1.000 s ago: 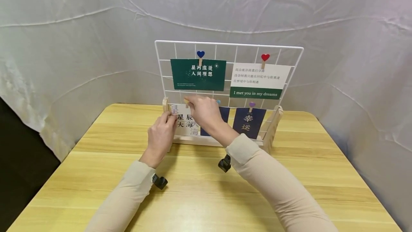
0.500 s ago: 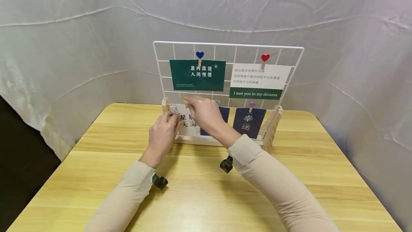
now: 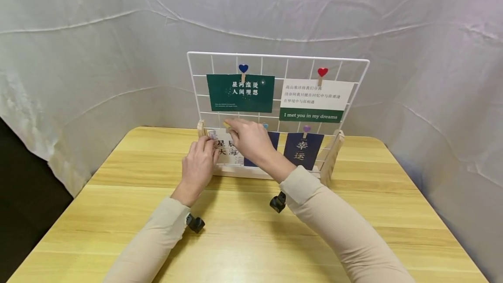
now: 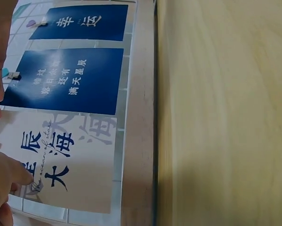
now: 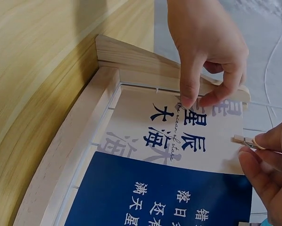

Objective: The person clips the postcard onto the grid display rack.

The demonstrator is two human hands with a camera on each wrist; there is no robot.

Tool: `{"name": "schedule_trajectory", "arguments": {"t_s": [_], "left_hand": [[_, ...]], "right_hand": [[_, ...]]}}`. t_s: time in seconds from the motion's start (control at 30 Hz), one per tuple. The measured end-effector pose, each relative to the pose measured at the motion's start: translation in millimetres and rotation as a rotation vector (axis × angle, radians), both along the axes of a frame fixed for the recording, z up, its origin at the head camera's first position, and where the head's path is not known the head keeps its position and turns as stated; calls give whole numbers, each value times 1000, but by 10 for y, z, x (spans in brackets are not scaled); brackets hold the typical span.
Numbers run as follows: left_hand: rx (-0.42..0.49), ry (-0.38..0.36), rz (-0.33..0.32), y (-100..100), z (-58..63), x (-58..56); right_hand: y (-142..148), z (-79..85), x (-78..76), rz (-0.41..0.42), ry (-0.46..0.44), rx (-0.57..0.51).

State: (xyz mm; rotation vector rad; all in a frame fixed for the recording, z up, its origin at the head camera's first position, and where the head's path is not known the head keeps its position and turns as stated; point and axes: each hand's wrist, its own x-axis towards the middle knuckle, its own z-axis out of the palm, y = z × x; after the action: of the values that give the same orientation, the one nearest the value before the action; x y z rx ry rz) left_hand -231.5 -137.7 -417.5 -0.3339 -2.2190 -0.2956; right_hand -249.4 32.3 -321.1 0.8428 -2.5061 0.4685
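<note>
A white card point(image 3: 225, 154) with dark Chinese lettering stands at the lower left of a white wire grid point(image 3: 279, 58). My left hand point(image 3: 198, 163) pinches its left edge between thumb and fingers, as the right wrist view also shows. At the card's top edge, my right hand point(image 3: 255, 141) pinches a small wooden clothespin point(image 5: 245, 141) with a yellow top. Whether the clothespin's tip grips the card and wire is hard to tell. Beside the white card hangs a blue card point(image 4: 68, 80), partly covered by my right hand in the head view.
Heart clips hold a green card point(image 3: 240, 93) and a white-and-green card point(image 3: 315, 99) above. Another blue card point(image 3: 303, 152) hangs at lower right under a purple clip point(image 3: 307, 129). The grid stands in a wooden base point(image 3: 332, 158) on a wooden table point(image 3: 235, 230).
The white card shifts slightly right, then a little back left, between my fingers. Both hands stay at nearly the same places on the card and clothespin.
</note>
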Motion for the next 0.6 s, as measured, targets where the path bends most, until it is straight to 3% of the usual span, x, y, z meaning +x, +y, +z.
{"name": "schedule_trajectory", "arguments": {"t_s": [0.33,0.6], "left_hand": [[-28,23,2,1,-51,-7],[-26,19,-24,19,-23,19]], "right_hand": [[10,15,12,7,-12,-3],[52,28,36,15,-38,-24]]}}
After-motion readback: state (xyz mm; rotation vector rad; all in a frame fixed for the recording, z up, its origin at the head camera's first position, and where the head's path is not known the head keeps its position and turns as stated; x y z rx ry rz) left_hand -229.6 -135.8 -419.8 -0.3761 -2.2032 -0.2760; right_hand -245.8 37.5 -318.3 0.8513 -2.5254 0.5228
